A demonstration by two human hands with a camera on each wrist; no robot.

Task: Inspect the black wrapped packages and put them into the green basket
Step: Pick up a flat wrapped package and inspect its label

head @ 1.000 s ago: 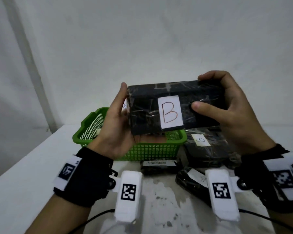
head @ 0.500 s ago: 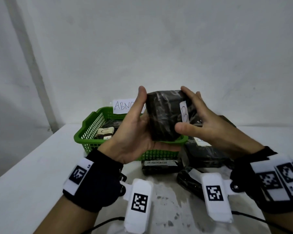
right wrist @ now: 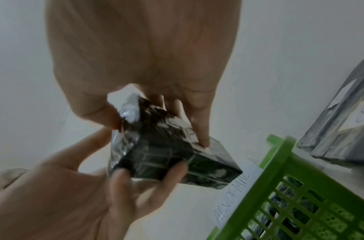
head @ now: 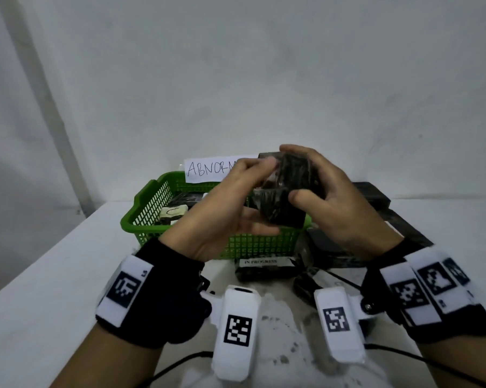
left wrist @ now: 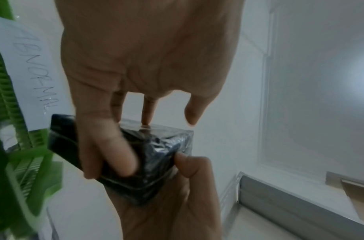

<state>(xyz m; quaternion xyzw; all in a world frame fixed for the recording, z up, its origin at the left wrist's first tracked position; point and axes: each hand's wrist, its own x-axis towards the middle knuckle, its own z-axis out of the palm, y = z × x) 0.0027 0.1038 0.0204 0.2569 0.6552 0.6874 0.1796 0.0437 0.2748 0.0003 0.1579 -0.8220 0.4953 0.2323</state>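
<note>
Both hands hold one black wrapped package [head: 284,203] in the air over the front right of the green basket [head: 152,197]. It points end-on toward me. My left hand [head: 244,194] grips it with the thumb on its left side and the fingers curled under it. My right hand [head: 320,180] pinches it from the right, fingers over the top and thumb on the near face. In the right wrist view the right index finger [right wrist: 201,129] lies on the package's [right wrist: 166,155] white label. The left wrist view shows the left thumb [left wrist: 107,146] across the package [left wrist: 162,146].
The basket holds other black packages, one with a white label [head: 172,214]. An "ABNORMAL" paper sign [head: 208,169] stands behind it. More black packages are stacked at the right [head: 376,197]. An "IN PROGRESS" package [head: 264,268] lies in front of the basket. The white table ends at the left.
The package has been turned from broadside, with its "B" label facing me, to end-on. Both hands have come lower and closer together over the basket.
</note>
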